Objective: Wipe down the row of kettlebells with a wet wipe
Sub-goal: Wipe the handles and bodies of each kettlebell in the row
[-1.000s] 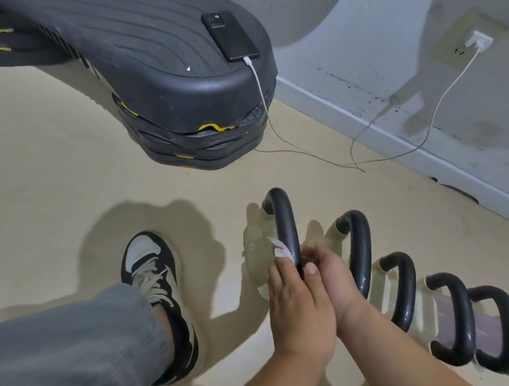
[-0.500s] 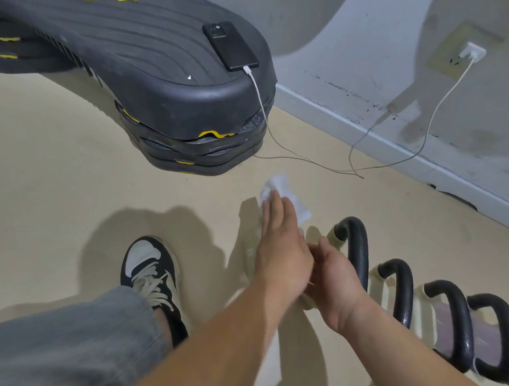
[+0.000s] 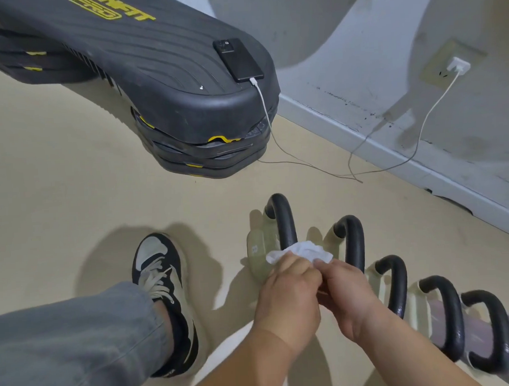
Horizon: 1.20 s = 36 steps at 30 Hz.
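Note:
A row of pale kettlebells with black loop handles runs from the centre toward the lower right; the first kettlebell (image 3: pixel 257 251) is nearest the shoe and the second kettlebell (image 3: pixel 351 241) stands right of it. A crumpled white wet wipe (image 3: pixel 304 250) sits against the first handle's lower part. My left hand (image 3: pixel 287 296) and my right hand (image 3: pixel 347 299) meet just below it, both pinching the wipe with curled fingers. The hands hide the first kettlebell's near side.
A stack of black aerobic step platforms (image 3: pixel 161 89) looms at the top, with a phone (image 3: pixel 237 59) charging on it. Its white cable (image 3: pixel 420 136) trails over the floor to a wall charger (image 3: pixel 457 65). My leg and shoe (image 3: pixel 161 284) stand at left.
My left hand, stretched forward over the first handle with the wipe half a second ago, has come back. Both hands now hold the wipe together low on that handle.

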### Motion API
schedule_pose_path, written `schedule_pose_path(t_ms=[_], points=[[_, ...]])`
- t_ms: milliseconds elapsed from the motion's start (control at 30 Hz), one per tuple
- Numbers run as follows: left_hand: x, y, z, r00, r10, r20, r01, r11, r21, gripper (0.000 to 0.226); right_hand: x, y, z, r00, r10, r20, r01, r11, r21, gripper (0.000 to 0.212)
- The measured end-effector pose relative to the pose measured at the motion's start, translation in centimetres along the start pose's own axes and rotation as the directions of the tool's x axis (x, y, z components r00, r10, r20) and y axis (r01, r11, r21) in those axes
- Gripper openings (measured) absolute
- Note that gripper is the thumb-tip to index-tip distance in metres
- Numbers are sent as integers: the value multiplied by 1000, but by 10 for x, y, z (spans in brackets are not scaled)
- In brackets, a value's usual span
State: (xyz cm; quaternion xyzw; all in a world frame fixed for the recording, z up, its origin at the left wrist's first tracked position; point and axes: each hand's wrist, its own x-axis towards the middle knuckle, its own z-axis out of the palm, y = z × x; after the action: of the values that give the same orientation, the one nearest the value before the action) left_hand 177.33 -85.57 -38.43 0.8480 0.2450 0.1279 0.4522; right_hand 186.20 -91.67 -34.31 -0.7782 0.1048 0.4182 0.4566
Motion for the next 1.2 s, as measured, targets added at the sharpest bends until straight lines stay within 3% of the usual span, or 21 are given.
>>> schedule_pose_path(t_ms=[133,167,200,233,333,533,700,767,867,967,1067,1133,1200], points=[[7,6,-25,980,-199,-23,169,880,-444,18,-16,-7,18,983,-166,-82,152,976,-155,21],[10,11,-33,958,-275,-84,205,859,-469,15,-23,-9,26,974,-212,-84,195,965,-175,28],[14,13,-39,951,-253,-180,169,908,-384,14,-28,-9,34,965,-254,-72,235,951,-199,37],[16,5,-40,930,-304,-208,224,915,-335,12,-31,-8,41,955,-292,-45,275,933,-231,49],[18,-20,-48,879,-440,-184,381,881,-281,25,-25,1,58,927,-375,28,365,881,-300,57],[22,-48,-47,791,-590,-162,551,802,-231,31,1,-3,72,962,-273,-13,258,923,-287,14],[46,-53,-39,764,-624,-165,544,760,-356,28,27,-58,72,997,-58,59,68,980,-189,23],[59,-57,-44,738,-661,-136,569,718,-401,26,48,-84,76,999,-21,49,32,973,-230,30],[69,-69,-55,694,-712,-103,619,664,-420,30,74,-113,93,998,-65,7,62,905,-420,33],[72,-77,-63,644,-760,-87,644,600,-475,36,90,-120,107,988,-134,-77,53,762,-646,15],[73,-76,-65,619,-784,-54,644,546,-536,36,91,-105,106,949,-315,9,205,593,-779,11],[75,-75,-65,613,-788,-54,638,534,-555,36,78,-82,93,887,-461,32,339,601,-724,28],[77,-75,-65,610,-790,-59,637,533,-558,37,52,-53,80,820,-561,113,460,529,-713,47]])
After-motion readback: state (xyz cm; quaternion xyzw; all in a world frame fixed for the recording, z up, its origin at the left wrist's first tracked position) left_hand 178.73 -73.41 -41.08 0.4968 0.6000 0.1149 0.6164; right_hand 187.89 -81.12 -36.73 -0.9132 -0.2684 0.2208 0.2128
